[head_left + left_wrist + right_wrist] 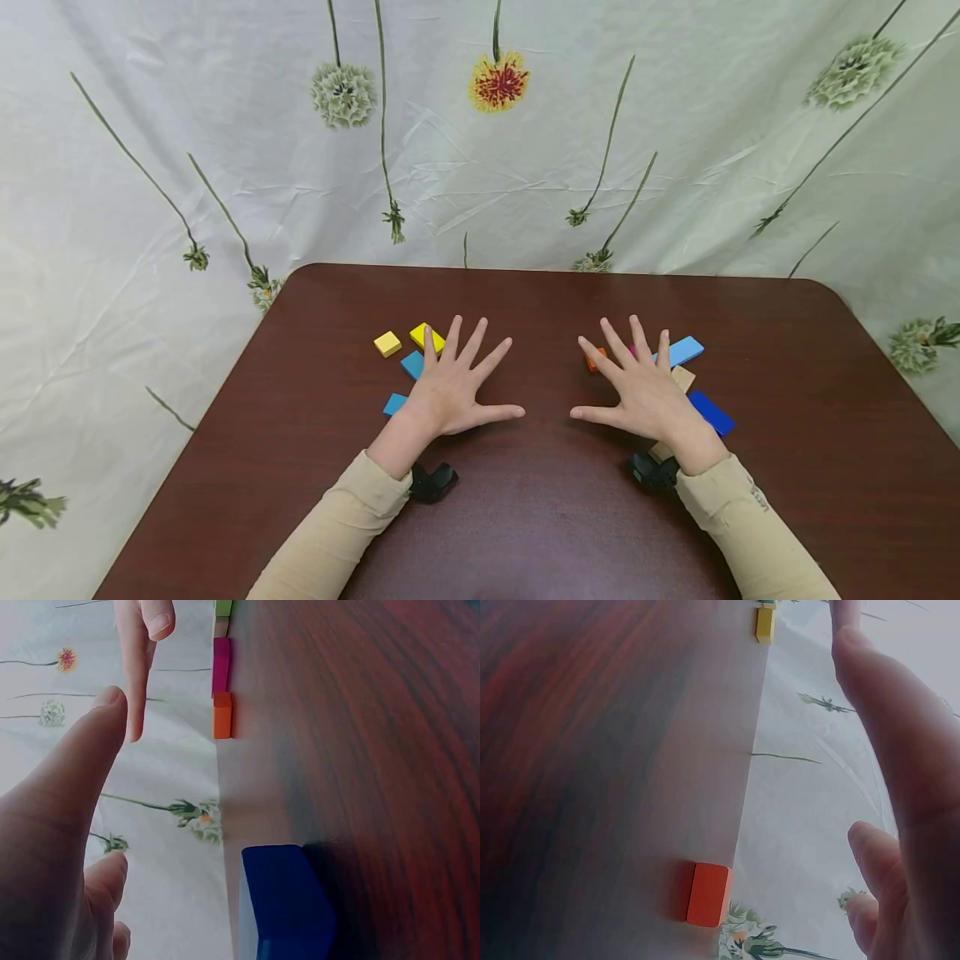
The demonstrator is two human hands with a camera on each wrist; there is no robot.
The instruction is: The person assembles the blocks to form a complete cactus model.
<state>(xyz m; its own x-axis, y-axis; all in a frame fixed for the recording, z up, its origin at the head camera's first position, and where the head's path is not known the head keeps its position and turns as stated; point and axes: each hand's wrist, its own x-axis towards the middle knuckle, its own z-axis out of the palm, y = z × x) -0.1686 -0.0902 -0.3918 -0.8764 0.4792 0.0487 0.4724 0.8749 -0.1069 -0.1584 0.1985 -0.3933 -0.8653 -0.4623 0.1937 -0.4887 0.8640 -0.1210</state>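
Multicoloured rectangular blocks (428,337): two groups on dark-red wood-grain tabletop (525,517).
Your left hand (446,398): fingers splayed straight, above one.
Your right hand (648,396): fingers splayed, above other.

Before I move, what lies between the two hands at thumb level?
In the head view, only bare tabletop shows between the left hand and right hand at that level; the orange block sits farther forward, partly hidden by the right hand.
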